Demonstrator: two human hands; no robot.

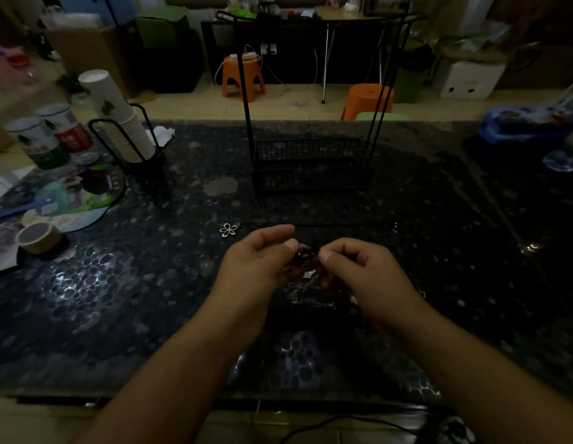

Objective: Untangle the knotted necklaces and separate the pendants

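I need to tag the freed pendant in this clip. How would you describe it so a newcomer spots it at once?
Start at the black wire basket stand in the middle of the dark pebble-patterned table. Come toward the person; just beyond the left hand lies the flower pendant. It is an open silver five-petal outline lying flat and alone, apart from the tangle both hands pinch.

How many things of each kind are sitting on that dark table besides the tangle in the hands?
Flower pendant: 1
Wire basket stand: 1
Paper cup stack in its holder: 1
Tape roll: 1
Labelled tins: 2
Total: 6

The knotted necklaces are pinched between the left hand and right hand.
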